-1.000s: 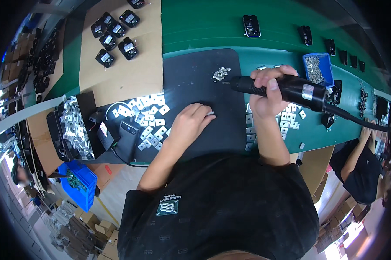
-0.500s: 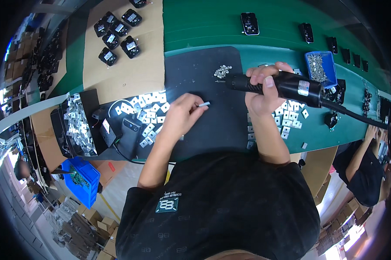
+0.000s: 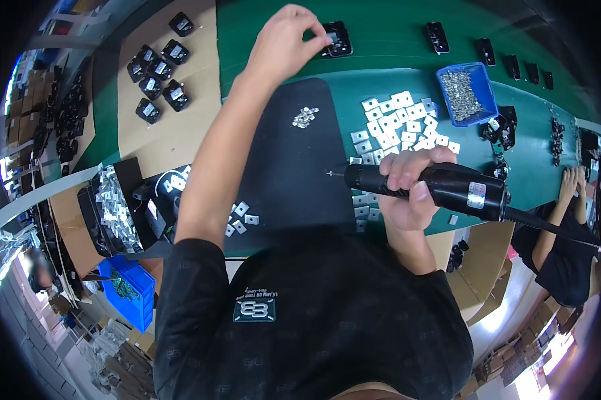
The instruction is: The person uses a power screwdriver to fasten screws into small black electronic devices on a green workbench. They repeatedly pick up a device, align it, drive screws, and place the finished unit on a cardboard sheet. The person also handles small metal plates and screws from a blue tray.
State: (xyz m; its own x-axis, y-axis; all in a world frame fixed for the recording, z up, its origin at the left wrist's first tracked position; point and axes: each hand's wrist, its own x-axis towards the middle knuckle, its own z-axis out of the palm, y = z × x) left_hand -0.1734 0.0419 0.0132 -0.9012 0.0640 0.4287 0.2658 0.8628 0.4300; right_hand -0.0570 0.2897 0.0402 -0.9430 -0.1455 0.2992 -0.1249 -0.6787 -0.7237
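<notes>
The left hand point(image 3: 290, 41) is stretched far forward, its thumb and forefinger pinched on a small plate point(image 3: 331, 39), pale and partly hidden by the fingertips. The plate is held at the left side of a black housing point(image 3: 342, 40), which lies on a green strip point(image 3: 394, 23) along the far side of the desk point(image 3: 434, 143); whether plate and housing touch cannot be told. By the right hand point(image 3: 418, 197), a black driver point(image 3: 460, 188) is gripped, fingers wrapped over the top and thumb along the near side. Its bit point(image 3: 338, 174) is pointed left, above a dark mat point(image 3: 274, 160), and its cord point(image 3: 547, 230) is led off to the right. Farther up the mat, a little heap of silver parts point(image 3: 305, 118) is gathered. Right of the mat, white plates point(image 3: 394, 127) with dark holes are scattered, some partly covered by the right hand. Beyond them stands a blue bin point(image 3: 490, 110), filled with small metal pieces. More housings point(image 3: 437, 38) are lined up on the strip to the right. On the left, a cardboard sheet point(image 3: 184, 137) is covered in part by a cluster of black units point(image 3: 160, 69). Nearer, a dark box point(image 3: 132, 177) is heaped with silver plates point(image 3: 116, 207). At far right, a co-worker's hands point(image 3: 572, 183) are seen.
</notes>
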